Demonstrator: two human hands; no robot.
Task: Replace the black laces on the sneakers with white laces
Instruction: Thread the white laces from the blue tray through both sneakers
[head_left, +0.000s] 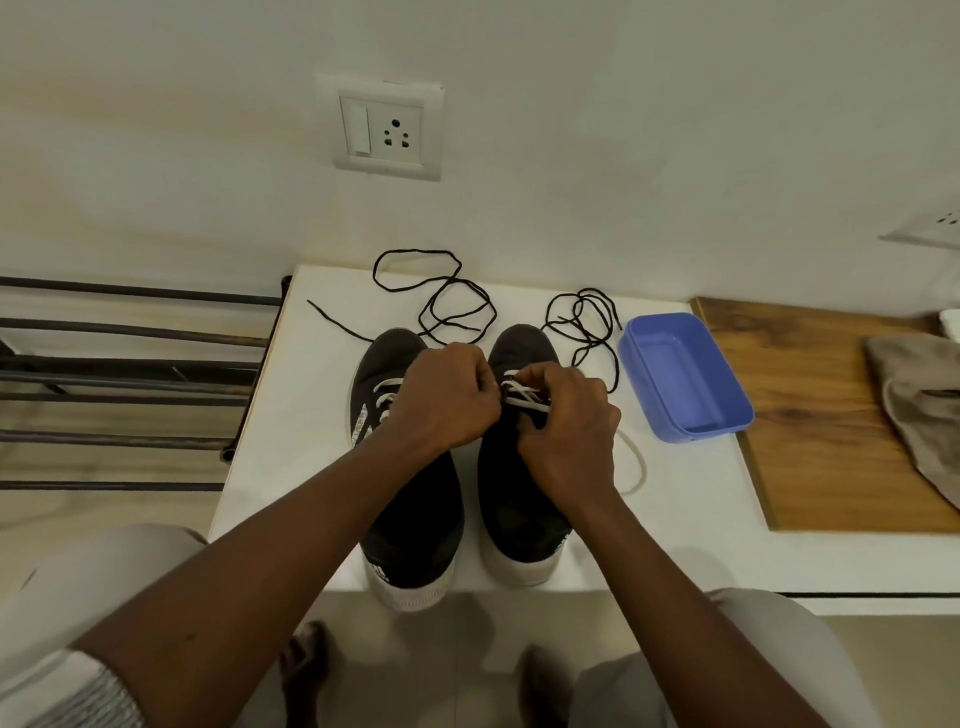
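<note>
At the far left we see a metal rack (130, 364) beside the white table (280, 467). On the table's far part lies the left black lace (448, 283), loose and looped, one end trailing leftward, just beyond the toe of the left sneaker (415, 519), whose heel overhangs the near edge and whose eyelets carry the left white lace (387, 385). Our left grip (447, 400) reaches across that shoe with fingers curled, pinching the right white lace (524, 401) over the tongue of the right sneaker (522, 348), which stands just beside its mate. Our right grip (566, 441) is clenched on the same lace from the other side, and a free end loops out on the table to the right. The right black lace (587, 322) lies tangled past that toe, beside an open blue box (649, 395). Further right sit a wooden board (810, 441) and a grey cloth (924, 395) on it.
</note>
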